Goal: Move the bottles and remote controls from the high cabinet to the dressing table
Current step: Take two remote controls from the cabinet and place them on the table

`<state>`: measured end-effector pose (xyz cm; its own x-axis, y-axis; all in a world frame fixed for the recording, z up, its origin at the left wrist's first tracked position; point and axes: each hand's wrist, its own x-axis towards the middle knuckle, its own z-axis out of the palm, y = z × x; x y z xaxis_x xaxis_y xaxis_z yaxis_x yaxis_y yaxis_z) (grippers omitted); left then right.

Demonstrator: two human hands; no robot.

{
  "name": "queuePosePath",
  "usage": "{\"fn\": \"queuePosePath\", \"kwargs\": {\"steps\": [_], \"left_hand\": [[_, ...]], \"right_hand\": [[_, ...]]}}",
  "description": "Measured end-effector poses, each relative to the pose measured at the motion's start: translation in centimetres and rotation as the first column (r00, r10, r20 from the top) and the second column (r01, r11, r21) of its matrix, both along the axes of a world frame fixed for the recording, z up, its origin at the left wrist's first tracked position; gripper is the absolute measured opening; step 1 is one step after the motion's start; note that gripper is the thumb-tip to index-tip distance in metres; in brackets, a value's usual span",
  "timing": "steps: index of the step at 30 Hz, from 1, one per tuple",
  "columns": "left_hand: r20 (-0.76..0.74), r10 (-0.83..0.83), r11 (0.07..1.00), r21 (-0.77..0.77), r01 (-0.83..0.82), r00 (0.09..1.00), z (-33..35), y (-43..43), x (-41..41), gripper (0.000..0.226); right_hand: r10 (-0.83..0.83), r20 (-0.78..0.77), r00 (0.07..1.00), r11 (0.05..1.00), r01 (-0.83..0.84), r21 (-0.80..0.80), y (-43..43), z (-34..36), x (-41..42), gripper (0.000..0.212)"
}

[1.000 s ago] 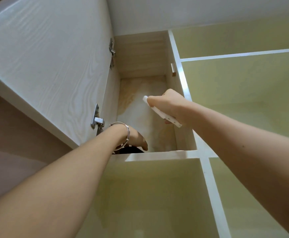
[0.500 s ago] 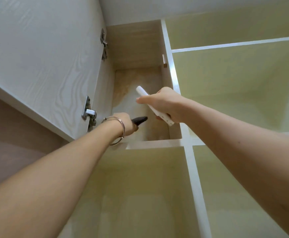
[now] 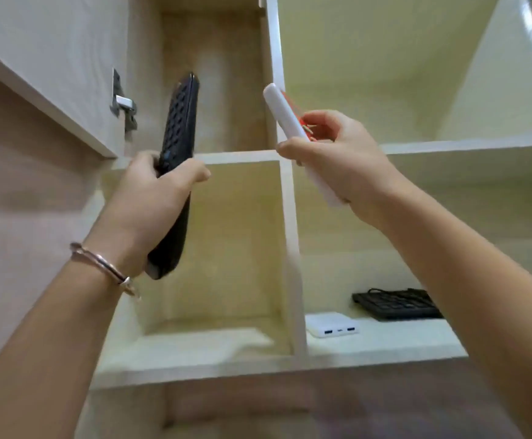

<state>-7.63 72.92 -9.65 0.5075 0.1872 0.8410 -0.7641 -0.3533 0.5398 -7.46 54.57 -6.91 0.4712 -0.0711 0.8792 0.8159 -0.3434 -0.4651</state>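
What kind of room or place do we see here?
Probably a bedroom or home study: a built-in wall cabinet with open shelves holds a keyboard and a power bank, and the hands hold household remote controls.

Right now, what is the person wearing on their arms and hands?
Both forearms are bare, with no sleeves in view. The left wrist carries a thin metallic bangle with a small clasp. The left hand and right hand show no gloves, and no rings are visible.
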Motion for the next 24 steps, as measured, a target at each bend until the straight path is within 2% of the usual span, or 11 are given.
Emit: {"fn": "queuePosePath", "kwargs": {"steps": [3,6,8,11,14,16,20,22,24], "left_hand": [[-0.143,-0.182,0.981,0.036,0.189,0.973,-6.4,-1.0,-1.6,0.034],[-0.337,-0.289,0.942,0.068,0.329,0.896,-13.6,-2.9,-2.9,0.027],[-0.450,-0.338,0.900,0.101,0.423,0.827,-18.7,-4.9,-4.2,0.023],[-0.623,-0.346,0.809,0.180,0.559,0.702,-26.3,-8.5,-6.9,0.018],[-0.767,-0.317,0.701,0.207,0.682,0.558,-34.0,-12.2,-10.1,0.027],[-0.845,-0.277,0.606,0.216,0.766,0.457,-38.6,-14.8,-13.0,0.034],[-0.936,-0.218,0.415,0.167,0.894,0.277,-45.7,-19.4,-19.9,0.035],[-0.960,-0.173,0.340,0.150,0.928,0.219,-48.5,-21.6,-23.3,0.036],[-0.973,-0.121,0.253,0.163,0.954,0.198,-50.8,-24.2,-26.7,0.039]], "right_hand": [[-0.095,-0.110,0.989,0.994,0.100,0.039,-2.7,-6.8,-2.9,0.032],[-0.233,-0.279,0.932,0.966,0.254,0.043,-5.4,-15.6,-6.6,0.039],[-0.309,-0.428,0.849,0.933,0.358,0.037,-7.5,-21.9,-9.8,0.043],[-0.407,-0.646,0.646,0.842,0.539,0.009,-10.3,-31.5,-16.8,0.050],[-0.461,-0.781,0.422,0.703,0.711,-0.031,-12.2,-39.7,-25.7,0.056],[-0.439,-0.857,0.270,0.603,0.795,-0.058,-12.7,-44.1,-32.3,0.059],[-0.329,-0.943,0.055,0.356,0.932,-0.070,-11.7,-49.9,-44.9,0.065],[-0.272,-0.962,-0.029,0.207,0.974,-0.088,-10.8,-52.3,-50.6,0.066],[-0.216,-0.969,-0.123,0.069,0.988,-0.141,-9.7,-54.6,-55.7,0.067]]}}
